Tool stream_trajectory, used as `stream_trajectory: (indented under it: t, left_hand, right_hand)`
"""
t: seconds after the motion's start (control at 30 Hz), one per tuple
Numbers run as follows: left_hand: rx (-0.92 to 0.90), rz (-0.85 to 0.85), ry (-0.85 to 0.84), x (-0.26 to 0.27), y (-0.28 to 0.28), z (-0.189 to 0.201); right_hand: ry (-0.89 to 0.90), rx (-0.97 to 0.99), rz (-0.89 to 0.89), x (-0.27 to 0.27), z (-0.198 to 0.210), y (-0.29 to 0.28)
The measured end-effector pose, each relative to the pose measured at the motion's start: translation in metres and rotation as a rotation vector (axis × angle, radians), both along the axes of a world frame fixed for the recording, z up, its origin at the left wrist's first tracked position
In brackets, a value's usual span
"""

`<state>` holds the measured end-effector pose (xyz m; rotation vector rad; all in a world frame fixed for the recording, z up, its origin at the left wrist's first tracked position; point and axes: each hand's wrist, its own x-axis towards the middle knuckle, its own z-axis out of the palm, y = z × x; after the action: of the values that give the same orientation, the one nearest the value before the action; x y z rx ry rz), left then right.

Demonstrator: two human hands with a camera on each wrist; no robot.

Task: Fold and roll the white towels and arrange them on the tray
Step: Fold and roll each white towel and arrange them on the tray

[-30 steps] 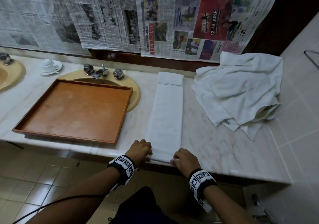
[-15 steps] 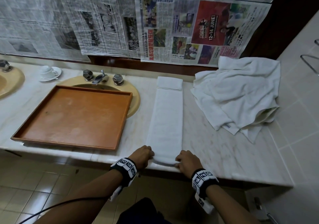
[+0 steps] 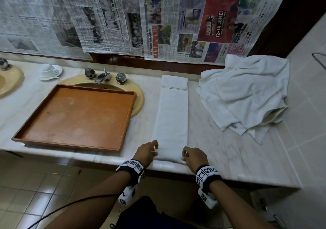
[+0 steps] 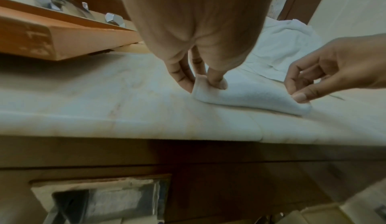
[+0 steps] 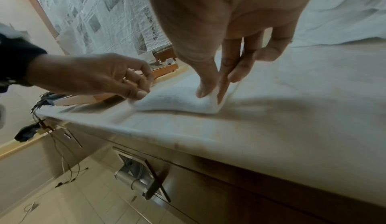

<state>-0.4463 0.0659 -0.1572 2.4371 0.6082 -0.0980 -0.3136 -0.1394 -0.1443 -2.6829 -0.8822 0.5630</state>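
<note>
Left hand: the left hand (image 3: 147, 150) pinches the near left corner of the long folded white towel strip (image 3: 170, 117), thumb on top, fingers (image 4: 181, 74) curled at its edge.
Right hand: the right hand (image 3: 193, 156) pinches the near right corner of the same strip between the thumb and curled fingers (image 5: 224, 72).
Towel strip: it lies flat on the pale marble counter (image 3: 211, 140), running straight away from the hands; its near end sits between them, slightly raised and rounded, and its far end is folded back into a small flap.
Tray: the shallow rectangular brown wooden tray (image 3: 21, 135) sits to the left of the left hand, apart from the strip, partly over a beige oval sink (image 3: 139, 96).
Loose towels: a crumpled heap of white towels (image 3: 247, 94) lies beyond and to the right of the right hand, near the strip but not touching it.
Further off: a chrome tap (image 3: 103, 75) stands beyond the tray, a white cup on a saucer (image 3: 50, 70) farther left, and newspaper sheets (image 3: 194, 26) cover the wall behind.
</note>
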Motion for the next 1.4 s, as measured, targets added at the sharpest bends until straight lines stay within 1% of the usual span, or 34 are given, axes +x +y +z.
stream_trajectory:
  t: [0.1, 0.17, 0.27, 0.33, 0.4, 0.5, 0.67, 0.8, 0.93, 1.03, 1.13, 1.23, 1.33, 1.4]
  left_hand:
    - [0.064, -0.095, -0.012, 0.002, 0.002, 0.002]
    - [0.104, -0.158, -0.026, 0.002, 0.004, 0.001]
    - [0.265, -0.283, -0.093, -0.006, 0.008, -0.005]
    - [0.344, -0.378, -0.042, -0.011, 0.011, -0.005]
    - [0.389, -0.416, 0.007, -0.009, 0.014, -0.005]
    - [0.415, -0.411, 0.013, -0.001, 0.011, 0.002]
    - [0.431, -0.428, 0.035, 0.003, 0.008, 0.008]
    - [0.335, -0.451, 0.052, 0.004, 0.009, 0.0]
    - [0.119, -0.407, 0.066, 0.004, 0.01, 0.002]
    - [0.061, -0.305, 0.075, 0.006, 0.014, 0.002]
    - [0.003, -0.222, 0.041, 0.01, 0.015, 0.003]
    - [-0.01, -0.164, -0.008, 0.015, 0.011, 0.004]
    - [0.055, -0.098, -0.06, 0.015, 0.008, 0.004]
    - [0.124, -0.119, -0.083, 0.013, 0.007, -0.001]
  right_hand:
    - [-0.106, -0.005, 0.083, -0.002, -0.003, 0.003]
    - [-0.119, -0.01, 0.12, -0.002, -0.007, 0.003]
    - [-0.112, -0.021, 0.142, -0.005, -0.011, -0.003]
    - [-0.135, -0.001, 0.158, -0.008, -0.011, -0.01]
    - [-0.108, -0.027, 0.183, -0.009, -0.01, -0.013]
    - [-0.074, -0.059, 0.193, -0.003, -0.007, -0.009]
    - [-0.122, -0.033, 0.242, -0.001, -0.005, -0.008]
    - [-0.111, -0.024, 0.276, 0.003, -0.011, -0.014]
    - [-0.056, -0.047, 0.251, 0.008, -0.012, -0.015]
    - [0.015, -0.038, 0.192, 0.017, -0.01, -0.011]
    - [0.021, 0.014, 0.083, 0.022, -0.007, -0.009]
    - [0.009, 0.04, -0.019, 0.021, -0.004, -0.006]
    - [-0.052, 0.028, -0.021, 0.018, -0.005, -0.002]
    - [-0.075, 0.022, -0.001, 0.014, -0.008, -0.002]
